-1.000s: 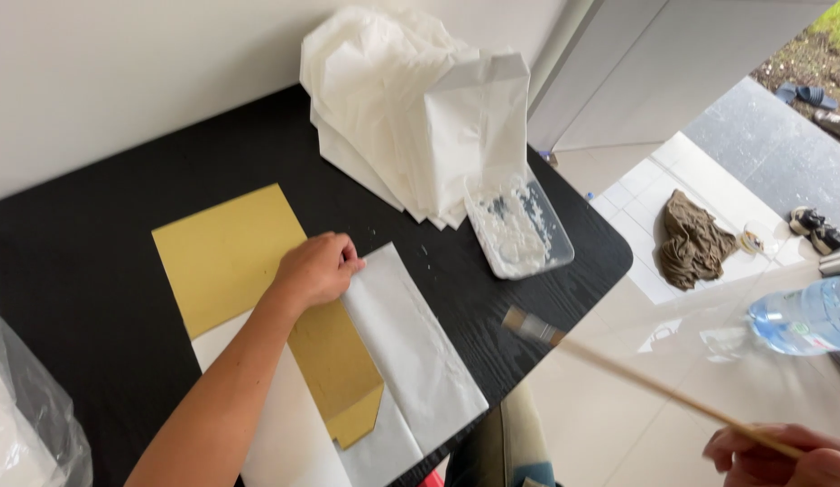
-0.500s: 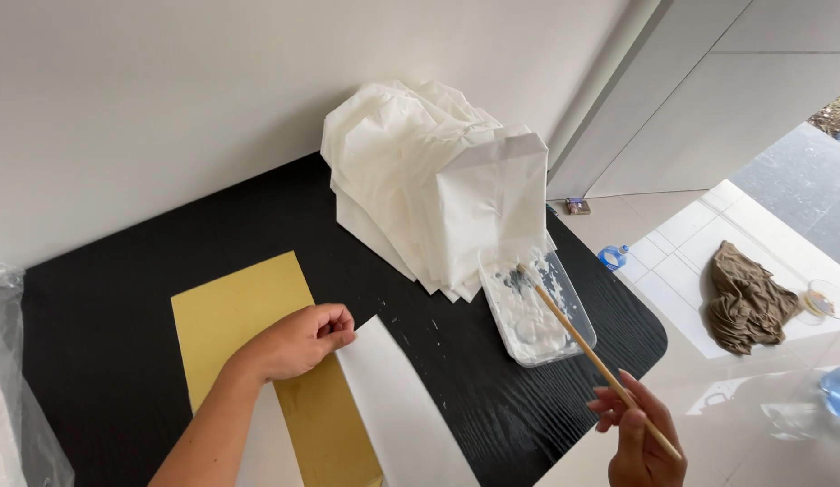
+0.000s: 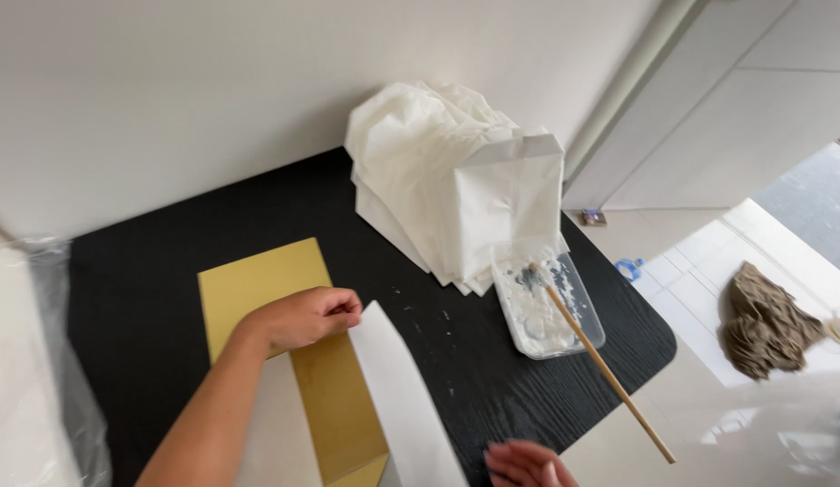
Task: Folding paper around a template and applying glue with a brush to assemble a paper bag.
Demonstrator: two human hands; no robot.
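**Brush in the paste tray, left fist on the gold sheet**

Nearest, at the bottom edge, only the fingertips of the right hand (image 3: 526, 465) show; I cannot tell how far it is closed or whether it grips anything. Just up and to the right of it runs a thin wooden brush stick (image 3: 605, 370), slanting away, its far tip dipped in white paste.

To the left, the left hand (image 3: 304, 317) is curled into a loose fist, knuckles pressed on a gold paper sheet (image 3: 258, 280), pinning it to the black table (image 3: 140, 298). Right beside that fist, a white paper strip (image 3: 402, 397) lifts off the gold sheet.

Beyond the right hand sits 1 clear plastic tray (image 3: 587, 325) smeared with paste. Farther back, touching the tray, stands a heap of white paper bags (image 3: 456, 189) against the wall.
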